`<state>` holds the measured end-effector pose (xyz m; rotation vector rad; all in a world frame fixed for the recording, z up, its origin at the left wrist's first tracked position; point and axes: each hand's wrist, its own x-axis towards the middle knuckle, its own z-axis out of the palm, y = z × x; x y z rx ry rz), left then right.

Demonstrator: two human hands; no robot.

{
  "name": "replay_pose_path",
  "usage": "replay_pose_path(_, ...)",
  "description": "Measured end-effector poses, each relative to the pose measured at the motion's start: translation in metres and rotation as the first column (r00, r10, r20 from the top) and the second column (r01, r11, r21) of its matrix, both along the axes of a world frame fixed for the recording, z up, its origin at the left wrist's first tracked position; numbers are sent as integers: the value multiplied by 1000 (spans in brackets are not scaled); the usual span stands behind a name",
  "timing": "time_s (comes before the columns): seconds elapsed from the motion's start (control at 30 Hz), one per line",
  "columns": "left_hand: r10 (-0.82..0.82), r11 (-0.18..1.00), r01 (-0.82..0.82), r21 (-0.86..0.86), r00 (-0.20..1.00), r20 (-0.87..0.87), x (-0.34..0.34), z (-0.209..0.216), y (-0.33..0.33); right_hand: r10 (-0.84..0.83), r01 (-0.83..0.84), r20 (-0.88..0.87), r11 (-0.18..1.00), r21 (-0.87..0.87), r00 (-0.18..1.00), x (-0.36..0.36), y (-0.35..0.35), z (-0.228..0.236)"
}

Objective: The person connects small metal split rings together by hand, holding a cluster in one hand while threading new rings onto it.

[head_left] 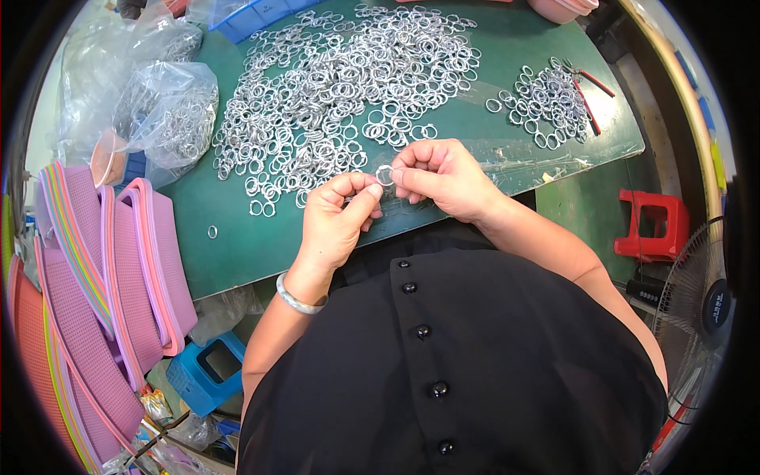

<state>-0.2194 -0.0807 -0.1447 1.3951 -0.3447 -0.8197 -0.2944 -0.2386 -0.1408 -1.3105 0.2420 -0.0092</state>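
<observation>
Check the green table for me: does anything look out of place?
Yes, one lone metal ring lies on the left of the green table, apart from the large ring pile, so it looks stray.

left grip [331, 218]: curled, pinching | right grip [451, 180]: likewise (the two close together) | forearms [546, 244]: angled inward

The rings [332, 91] look like shiny metal; the table [257, 241] is smooth with a slight sheen. The bags [182, 87] are crinkled, glossy plastic, the baskets [162, 265] textured plastic. The shirt [538, 356] is matt cloth with 5 glossy buttons [423, 331].
</observation>
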Motion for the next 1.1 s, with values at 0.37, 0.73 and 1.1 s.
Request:
replay_pose_path(0.37, 11, 999, -12, 33, 999, 46, 0, 1, -1, 1, -1, -4, 1000, -19, 1000, 1, 0, -1)
replay_pose_path(0.73, 1, 998, -11, 68, 989, 148, 0, -3, 0, 8, -11, -33, 997, -72, 999, -1, 0, 0)
replay_pose_path(1.1, -8, 998, -3, 63, 987, 162, -1, -3, 1, -12, 10, -25, 998, -67, 1000, -2, 2, 1)
